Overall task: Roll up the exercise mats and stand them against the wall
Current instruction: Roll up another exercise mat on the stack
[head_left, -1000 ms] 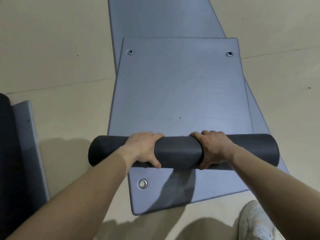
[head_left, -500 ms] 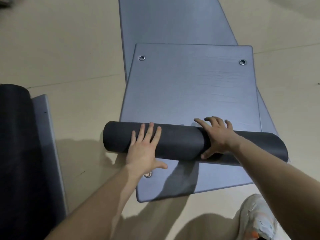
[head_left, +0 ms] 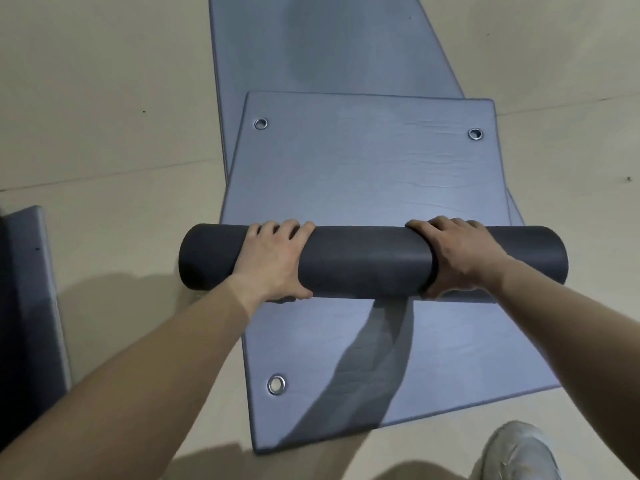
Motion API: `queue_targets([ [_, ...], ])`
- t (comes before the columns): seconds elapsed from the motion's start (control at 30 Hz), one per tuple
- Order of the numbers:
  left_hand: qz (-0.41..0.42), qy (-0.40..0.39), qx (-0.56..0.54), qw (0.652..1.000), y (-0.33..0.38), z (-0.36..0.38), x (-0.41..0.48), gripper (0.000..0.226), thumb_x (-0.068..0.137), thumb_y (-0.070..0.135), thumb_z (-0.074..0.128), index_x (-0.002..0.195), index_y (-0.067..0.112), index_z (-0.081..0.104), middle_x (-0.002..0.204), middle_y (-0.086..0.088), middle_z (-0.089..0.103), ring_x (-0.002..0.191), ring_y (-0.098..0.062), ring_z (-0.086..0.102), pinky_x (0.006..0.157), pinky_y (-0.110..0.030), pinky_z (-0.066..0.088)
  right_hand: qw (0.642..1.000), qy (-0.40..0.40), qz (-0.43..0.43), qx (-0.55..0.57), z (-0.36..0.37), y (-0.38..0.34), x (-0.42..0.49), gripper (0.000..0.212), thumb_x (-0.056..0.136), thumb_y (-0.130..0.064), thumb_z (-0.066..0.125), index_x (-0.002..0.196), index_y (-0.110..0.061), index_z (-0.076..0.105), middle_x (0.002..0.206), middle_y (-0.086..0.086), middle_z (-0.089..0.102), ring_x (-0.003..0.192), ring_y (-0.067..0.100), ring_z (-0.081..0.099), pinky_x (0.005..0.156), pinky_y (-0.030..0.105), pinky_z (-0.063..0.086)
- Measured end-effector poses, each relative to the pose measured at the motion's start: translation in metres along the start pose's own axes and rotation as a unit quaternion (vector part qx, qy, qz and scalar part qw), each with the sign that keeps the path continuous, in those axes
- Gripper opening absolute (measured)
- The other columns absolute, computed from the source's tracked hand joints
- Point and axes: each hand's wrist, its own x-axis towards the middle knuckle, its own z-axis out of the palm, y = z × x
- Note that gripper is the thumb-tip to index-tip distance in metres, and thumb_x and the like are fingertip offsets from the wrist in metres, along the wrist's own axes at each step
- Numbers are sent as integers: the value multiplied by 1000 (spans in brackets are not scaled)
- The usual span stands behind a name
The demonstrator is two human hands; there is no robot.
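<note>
The fingers (head_left: 287,226) of the left hand (head_left: 273,261) curl over the far side of the roll (head_left: 363,261) with the thumb tucked under its near side, and the right hand (head_left: 457,258) grasps it the same way further along; both clench the dark roll. Half a second ago those fingers lie flat and spread on top of it, pushing; now they wrap around it again, so one push is spent and the grip is reset for the next turn. Beyond the roll, the unrolled stretch of the mat (head_left: 363,174) lies flat, ending at two metal eyelets (head_left: 260,123), so I judge this mat roughly half wound. Under the roll and running both nearer and farther is a second flat mat (head_left: 450,358), not yet started. Left of the roll, well apart, a third mat (head_left: 31,289) shows at the frame edge. Nearer than the roll, to its right, a pale shoe (head_left: 519,452) stands on the floor (head_left: 104,133).
</note>
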Motion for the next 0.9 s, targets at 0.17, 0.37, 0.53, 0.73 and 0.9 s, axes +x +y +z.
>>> queue_targets([
  [0.17,33,-104,-15,994,12,-9,-48,109,52,78,75,143,33,34,128,1,57,107,-29,61,91,-43,49,990,-129,-15,50,5,-26,-43,121,42,-79,79,147,-48,26,129,-7,55,113,22,58,104,43,48],
  [0.37,38,-225,-63,971,25,-16,-77,109,49,69,86,142,36,38,122,4,59,107,-27,62,79,-38,48,1000,-7,11,-19,80,-77,-133,153,45,-75,87,163,-27,2,166,14,22,151,41,25,120,62,16],
  [0.53,-47,-115,-87,988,27,-28,-78,99,68,67,80,151,36,36,141,4,56,129,-26,52,104,-44,39,999,5,31,39,71,-78,-106,150,51,-76,84,161,-31,-8,168,11,15,154,39,12,122,65,12],
  [0.73,-53,-86,-44,994,40,1,-84,142,64,85,69,161,25,-16,170,-13,-15,156,-39,-13,124,-58,1,999,6,16,34,22,-62,-47,147,43,-83,80,158,-41,-1,166,11,13,154,36,8,121,67,9],
  [0.9,0,-115,-124,986,-7,-33,17,136,54,88,72,162,27,15,171,-3,11,158,-29,7,127,-49,7,982,181,11,-46,55,-66,-33,142,42,-52,95,162,-27,23,158,22,35,142,46,35,113,67,19],
])
